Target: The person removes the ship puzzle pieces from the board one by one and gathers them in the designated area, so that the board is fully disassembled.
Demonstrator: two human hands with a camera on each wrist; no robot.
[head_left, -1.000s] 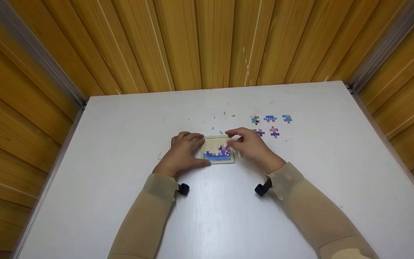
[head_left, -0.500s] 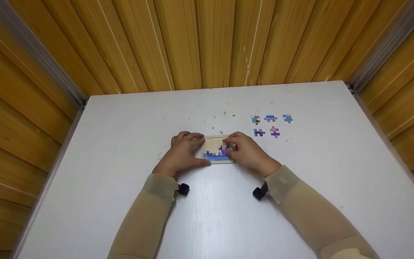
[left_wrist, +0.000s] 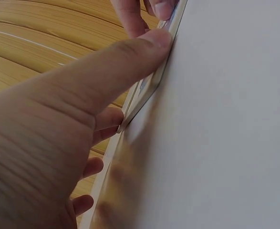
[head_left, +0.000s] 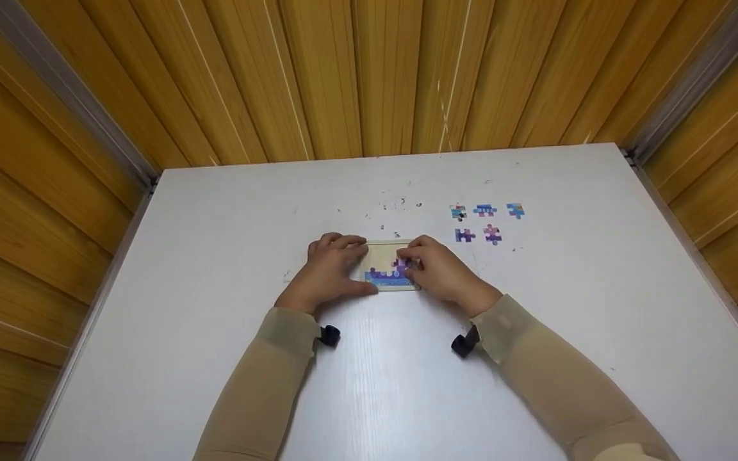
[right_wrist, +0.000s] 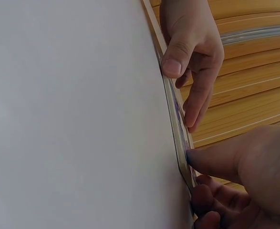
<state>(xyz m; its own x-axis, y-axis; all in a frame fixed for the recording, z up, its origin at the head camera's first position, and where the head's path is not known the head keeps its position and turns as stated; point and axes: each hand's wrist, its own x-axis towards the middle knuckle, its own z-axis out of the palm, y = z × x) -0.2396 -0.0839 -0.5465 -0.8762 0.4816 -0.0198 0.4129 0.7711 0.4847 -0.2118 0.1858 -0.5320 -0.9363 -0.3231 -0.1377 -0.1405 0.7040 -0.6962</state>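
Observation:
A small jigsaw tray (head_left: 380, 255) with a pale wooden rim lies flat on the table, blue and purple pieces filling its near side and right part. My left hand (head_left: 330, 272) holds its left end, thumb on the near rim and fingers at the far rim. In the left wrist view the thumb (left_wrist: 149, 43) presses on the rim's edge. My right hand (head_left: 442, 269) is at the tray's right side, thumb and index finger pinching a purple puzzle piece (head_left: 401, 263) set in the tray. Its other fingers curl at the right rim and partly hide that side.
To the right beyond the tray, several loose puzzle pieces lie in two rows, among them a blue one (head_left: 516, 210) and a pink-purple one (head_left: 492, 235). Small dark specks dot the white table (head_left: 369, 378). Yellow slatted walls (head_left: 382, 77) stand behind and at both sides.
My right hand has moved slightly left and toward me, from the tray's far right corner onto the purple piece. The left hand keeps its hold on the tray.

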